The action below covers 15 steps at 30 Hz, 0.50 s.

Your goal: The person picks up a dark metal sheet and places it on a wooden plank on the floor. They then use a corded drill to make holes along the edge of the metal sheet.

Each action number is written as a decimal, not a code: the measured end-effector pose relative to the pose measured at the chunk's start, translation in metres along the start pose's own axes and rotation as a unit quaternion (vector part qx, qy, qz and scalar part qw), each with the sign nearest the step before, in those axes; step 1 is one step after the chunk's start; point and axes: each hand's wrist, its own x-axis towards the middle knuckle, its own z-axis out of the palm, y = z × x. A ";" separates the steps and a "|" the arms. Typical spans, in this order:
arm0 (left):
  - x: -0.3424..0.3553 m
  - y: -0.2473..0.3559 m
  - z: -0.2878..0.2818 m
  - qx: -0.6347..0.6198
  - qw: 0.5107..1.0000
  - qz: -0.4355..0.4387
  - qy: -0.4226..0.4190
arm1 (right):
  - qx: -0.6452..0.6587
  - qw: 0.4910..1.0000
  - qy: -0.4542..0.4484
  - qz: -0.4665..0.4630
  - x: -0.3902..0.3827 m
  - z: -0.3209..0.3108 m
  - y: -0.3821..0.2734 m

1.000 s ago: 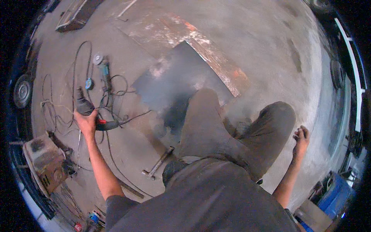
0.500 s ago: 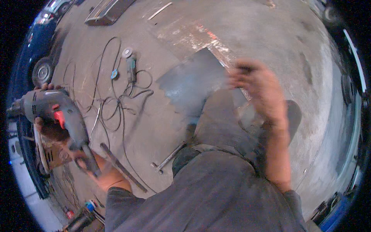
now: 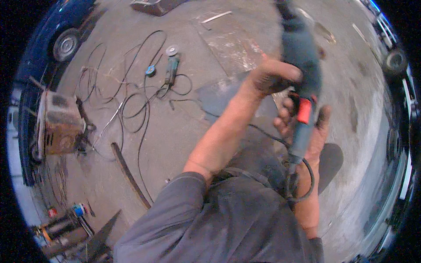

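I see both hands on the power drill (image 3: 301,65) — right hand (image 3: 307,127) clenched on its grip, left hand (image 3: 269,76) grasping its body, upper right of frame.

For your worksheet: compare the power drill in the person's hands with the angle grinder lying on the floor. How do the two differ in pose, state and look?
The power drill is lifted, gripped by the left hand and right hand; the angle grinder lies untouched on the concrete floor. The drill is blurred, with a red trigger; the grinder is sharp, with a round disc at its far end. Both are grey-green with black cords.
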 end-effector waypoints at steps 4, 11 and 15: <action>0.014 -0.007 0.037 -0.031 0.999 0.031 -0.008 | 0.054 0.997 -0.058 -0.012 -0.006 0.000 0.004; 0.013 0.013 0.048 0.173 0.984 0.023 -0.022 | -0.057 0.988 -0.047 -0.135 -0.058 -0.016 -0.038; -0.045 0.014 -0.001 0.473 0.856 -0.210 0.012 | -0.024 0.976 -0.083 -0.199 -0.090 0.005 -0.063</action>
